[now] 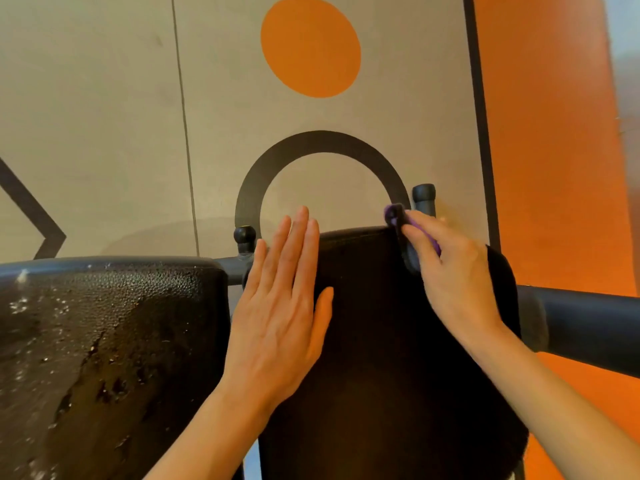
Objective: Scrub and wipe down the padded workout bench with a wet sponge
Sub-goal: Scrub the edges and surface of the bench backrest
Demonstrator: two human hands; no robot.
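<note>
Pressed left hand [282, 306] flat, fingers straight, on left edge of bench pad [374, 341], probably to brace it, while right hand [453, 271] gripped purple sponge [398, 220] against pad's far right corner, presumably scrubbing there.

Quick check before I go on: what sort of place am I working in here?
Most likely a gym. You're at black padded bench pads, fixed to a dark metal frame with capped posts, and the floor carries an orange dot and painted black training markings.
</note>
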